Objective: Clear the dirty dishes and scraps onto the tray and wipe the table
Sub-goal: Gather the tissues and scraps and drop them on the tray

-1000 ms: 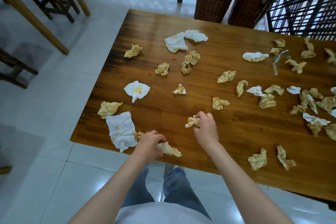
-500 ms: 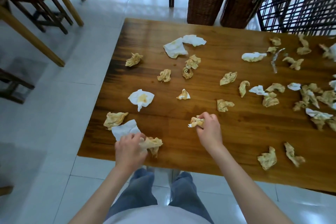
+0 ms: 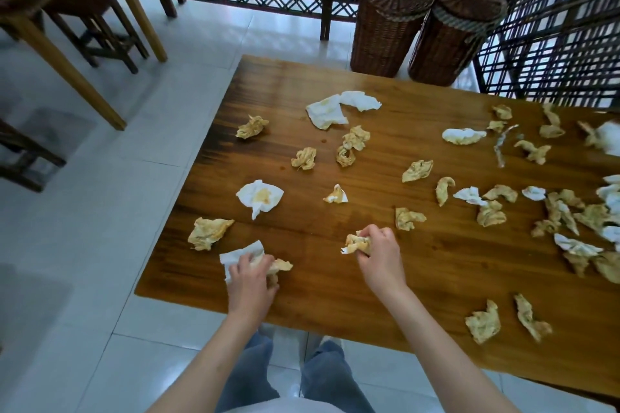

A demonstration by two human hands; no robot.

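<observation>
Crumpled paper napkins, some white, most stained yellow-brown, are lying scattered across the glossy wooden table [image 3: 436, 265], thickest toward 3 o'clock. Left hand [image 3: 250, 282], knuckles up near the table's 7 o'clock corner, is gripping a white napkin [image 3: 240, 253] together with a greasy tan wad [image 3: 281, 265]; fingers curled over both. Right hand [image 3: 380, 253], near table centre, is clenching a small balled napkin [image 3: 357, 242], wrist angled inward. A flattened tan napkin [image 3: 208, 232] is lying just at 10 o'clock of the left hand; a white one with a yellow blot [image 3: 260, 197] is sitting beyond it. Two dark wicker baskets [image 3: 429, 27] are standing at 12 o'clock, off the table's far edge.
</observation>
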